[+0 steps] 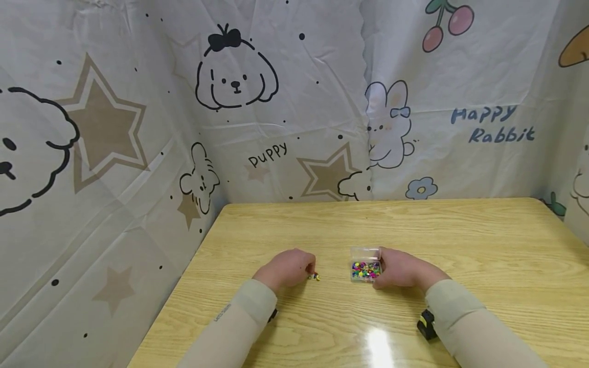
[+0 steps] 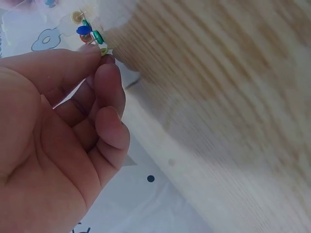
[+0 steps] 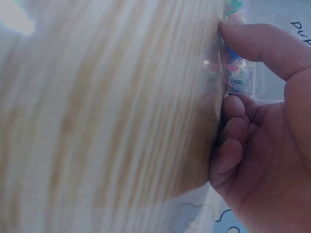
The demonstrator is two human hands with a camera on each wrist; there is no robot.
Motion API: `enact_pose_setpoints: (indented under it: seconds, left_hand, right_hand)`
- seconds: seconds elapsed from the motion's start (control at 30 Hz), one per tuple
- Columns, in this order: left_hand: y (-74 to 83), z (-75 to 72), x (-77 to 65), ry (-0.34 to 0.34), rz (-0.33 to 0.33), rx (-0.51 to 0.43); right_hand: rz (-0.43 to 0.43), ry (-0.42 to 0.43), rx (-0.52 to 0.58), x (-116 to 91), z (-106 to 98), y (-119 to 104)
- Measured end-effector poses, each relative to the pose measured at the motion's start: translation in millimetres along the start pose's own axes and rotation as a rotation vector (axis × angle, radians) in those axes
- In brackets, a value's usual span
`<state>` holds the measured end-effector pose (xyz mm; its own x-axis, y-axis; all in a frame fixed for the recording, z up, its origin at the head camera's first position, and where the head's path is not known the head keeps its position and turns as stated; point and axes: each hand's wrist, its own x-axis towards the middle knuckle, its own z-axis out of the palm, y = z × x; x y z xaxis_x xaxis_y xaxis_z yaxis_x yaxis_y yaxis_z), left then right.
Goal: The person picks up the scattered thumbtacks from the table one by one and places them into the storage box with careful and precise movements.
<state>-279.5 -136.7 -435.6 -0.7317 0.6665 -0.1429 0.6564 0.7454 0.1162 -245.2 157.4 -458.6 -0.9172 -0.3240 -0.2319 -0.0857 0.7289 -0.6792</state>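
My left hand (image 1: pixel 292 267) is low over the table beside a small pile of colourful thumbtacks (image 1: pixel 315 276). In the left wrist view its thumb and index fingertips come together at a yellow-green thumbtack (image 2: pixel 104 51), with green, blue, orange and yellow tacks just beyond. My right hand (image 1: pixel 401 268) grips the right side of a small clear plastic box (image 1: pixel 353 278), thumb at the front and fingers behind. The hinged lid (image 1: pixel 363 253) stands up at the back, and many mixed-colour tacks (image 1: pixel 365 270) fill the box. From the right wrist, part of the box shows past the thumb (image 3: pixel 252 41).
Both hands work over a wooden table (image 1: pixel 331 317). A white printed cloth (image 1: pixel 276 102) hangs behind it and along its left side. Black devices, one being the right wrist strap (image 1: pixel 427 325), sit on the wrists.
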Motion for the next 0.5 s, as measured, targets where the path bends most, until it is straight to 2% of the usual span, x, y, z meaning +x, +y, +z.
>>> enact_pose_setpoints:
  seconds: [0.27,0.5]
  left_hand:
    - [-0.3,-1.4,0.4,0.008,-0.024,0.038]
    - [2.9,-4.0,3.4,0.028,-0.002,0.024]
  right_hand:
    - [0.001,0.002,-0.011,-0.8,0.4,1.4]
    - [0.002,-0.003,0.001,-1.4,0.0,0.2]
